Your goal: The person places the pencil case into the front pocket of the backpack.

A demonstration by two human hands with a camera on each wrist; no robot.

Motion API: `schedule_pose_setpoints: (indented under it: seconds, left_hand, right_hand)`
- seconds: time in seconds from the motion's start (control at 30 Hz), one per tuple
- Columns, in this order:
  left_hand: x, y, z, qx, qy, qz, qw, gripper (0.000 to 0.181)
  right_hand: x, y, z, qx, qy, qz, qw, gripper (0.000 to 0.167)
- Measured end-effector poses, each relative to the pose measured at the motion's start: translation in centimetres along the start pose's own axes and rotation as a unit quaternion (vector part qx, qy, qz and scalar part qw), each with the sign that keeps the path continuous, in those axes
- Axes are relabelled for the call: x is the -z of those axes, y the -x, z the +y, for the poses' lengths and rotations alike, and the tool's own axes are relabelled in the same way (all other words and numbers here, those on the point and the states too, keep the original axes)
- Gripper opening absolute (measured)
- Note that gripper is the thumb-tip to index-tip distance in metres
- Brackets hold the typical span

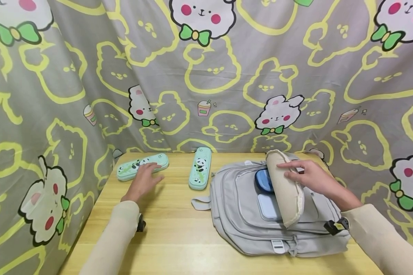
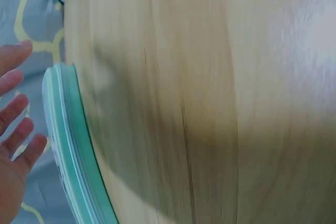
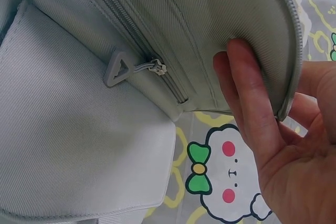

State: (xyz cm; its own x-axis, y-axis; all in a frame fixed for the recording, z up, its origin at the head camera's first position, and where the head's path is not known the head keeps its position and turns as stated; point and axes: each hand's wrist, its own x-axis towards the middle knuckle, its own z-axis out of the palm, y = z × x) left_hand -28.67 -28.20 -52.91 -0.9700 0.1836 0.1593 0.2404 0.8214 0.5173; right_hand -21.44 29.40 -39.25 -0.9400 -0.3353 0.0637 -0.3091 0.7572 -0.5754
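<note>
My right hand (image 1: 313, 176) grips the flap (image 1: 283, 191) of a grey backpack (image 1: 227, 202) lying on the table, folding it up. In the right wrist view, fingers lie along the flap's grey fabric (image 3: 210, 14), with the thumb behind its zipped edge. Under the flap sit a dark blue rounded object (image 1: 263, 180) and a pale blue flat case (image 1: 270, 207). Over a mint-green panda pencil case (image 1: 125, 172) at the back left is my left hand (image 1: 144, 182), its fingers spread. Contact with that case cannot be made out.
A second mint-green panda pencil case (image 1: 199, 170) lies between the left hand and the backpack. The wooden table (image 1: 172, 233) meets a patterned curtain (image 1: 223, 72) at its back and left. A strap loop (image 1: 201, 203) sticks out from the backpack's left side.
</note>
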Motion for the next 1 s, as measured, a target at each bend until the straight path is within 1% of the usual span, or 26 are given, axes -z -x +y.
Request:
schedule_pose_setpoints:
  seconds: [0.1,0.3,0.53,0.7,0.8,1.0]
  left_hand:
    - [0.4,0.1,-0.5,0.001,-0.005,0.005,1.0,0.05]
    - [1.1,0.4,-1.4,0.009,-0.009,0.004,0.9999,0.05]
    - [1.7,0.4,-2.2,0.017,-0.023,-0.001,0.9996,0.051]
    - [2.3,0.5,-3.0,0.025,-0.031,-0.002,0.9992,0.053]
    - [2.6,0.7,-3.6,0.028,-0.04,0.002,0.9988,0.053]
    - [3.3,1.0,-4.5,0.022,-0.058,0.013,0.998,0.053]
  right_hand:
    - [0.0,0.0,0.0,-0.002,-0.004,-0.003,1.0,0.036]
    - [-0.2,0.0,0.2,-0.002,-0.011,-0.006,0.9999,0.036]
    - [-0.1,0.1,0.1,-0.001,0.003,0.0,1.0,0.035]
    - [-0.1,0.1,0.2,0.0,0.002,0.001,1.0,0.035]
    - [-0.1,0.1,0.1,-0.003,-0.002,-0.002,1.0,0.035]
    - [-0.1,0.1,0.0,-0.002,-0.016,-0.009,0.9998,0.036]
